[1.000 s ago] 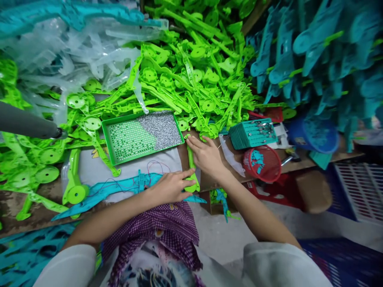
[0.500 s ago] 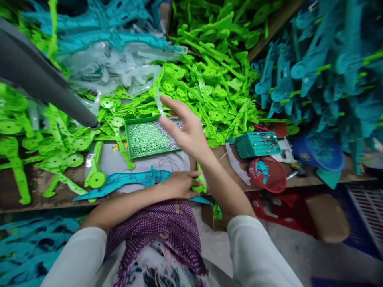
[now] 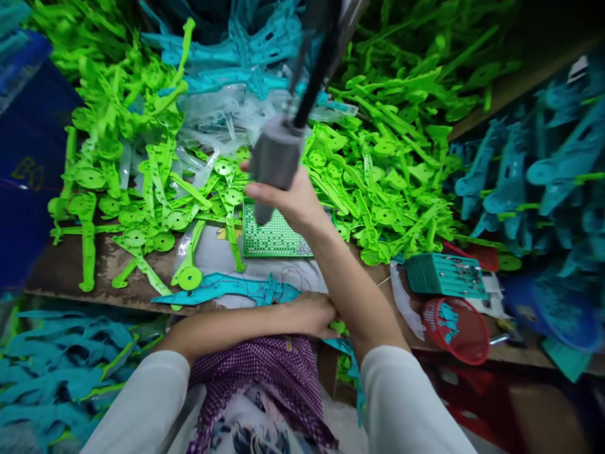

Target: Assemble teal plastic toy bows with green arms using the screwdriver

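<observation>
Fingers of right hand [image 3: 295, 205] wrapped tight round grey hanging driver [image 3: 276, 154], held tip-down over green screw tray [image 3: 271, 243] | left hand [image 3: 309, 312] fingers curled onto green part [image 3: 338, 326] at bench [image 3: 70, 271] edge, seemingly pinning it steady; grip half hidden.

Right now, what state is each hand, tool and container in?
right hand, closed around the grey tool
grey tool, hanging from a cable, tip over the green tray
left hand, gripping a green part at the table edge
red basket, open, teal pieces inside
</observation>
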{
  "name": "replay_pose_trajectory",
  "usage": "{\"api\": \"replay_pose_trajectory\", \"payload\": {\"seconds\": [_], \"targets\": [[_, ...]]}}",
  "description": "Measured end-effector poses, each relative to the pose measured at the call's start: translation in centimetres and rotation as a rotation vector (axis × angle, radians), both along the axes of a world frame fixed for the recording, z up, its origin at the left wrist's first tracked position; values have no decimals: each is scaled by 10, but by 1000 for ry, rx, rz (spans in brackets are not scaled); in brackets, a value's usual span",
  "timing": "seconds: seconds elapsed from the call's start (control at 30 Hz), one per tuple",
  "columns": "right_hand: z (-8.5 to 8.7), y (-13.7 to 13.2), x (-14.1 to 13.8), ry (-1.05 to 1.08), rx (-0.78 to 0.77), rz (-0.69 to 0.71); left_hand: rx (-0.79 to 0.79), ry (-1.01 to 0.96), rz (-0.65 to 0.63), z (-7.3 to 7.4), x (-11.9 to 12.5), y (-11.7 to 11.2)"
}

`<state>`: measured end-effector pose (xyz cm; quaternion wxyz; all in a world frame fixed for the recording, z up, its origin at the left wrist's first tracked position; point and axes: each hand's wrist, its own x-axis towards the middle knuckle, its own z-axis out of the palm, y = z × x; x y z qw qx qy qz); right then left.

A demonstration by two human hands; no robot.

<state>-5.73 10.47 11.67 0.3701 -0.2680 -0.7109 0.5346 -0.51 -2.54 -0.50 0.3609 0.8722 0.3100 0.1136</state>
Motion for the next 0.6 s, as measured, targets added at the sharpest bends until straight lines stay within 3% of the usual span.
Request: {"api": "replay_pose_trajectory", "payload": {"seconds": [0.13,0.27,0.6], "targets": [[-36,8,28,62,-55,-285,20,94,-34,4,-2,0],[-61,15,21,217,-94,-376,39,97,-13,3,0,-1],[-68,16,19,286,-127,-421,47,97,-25,3,1,0]]}}
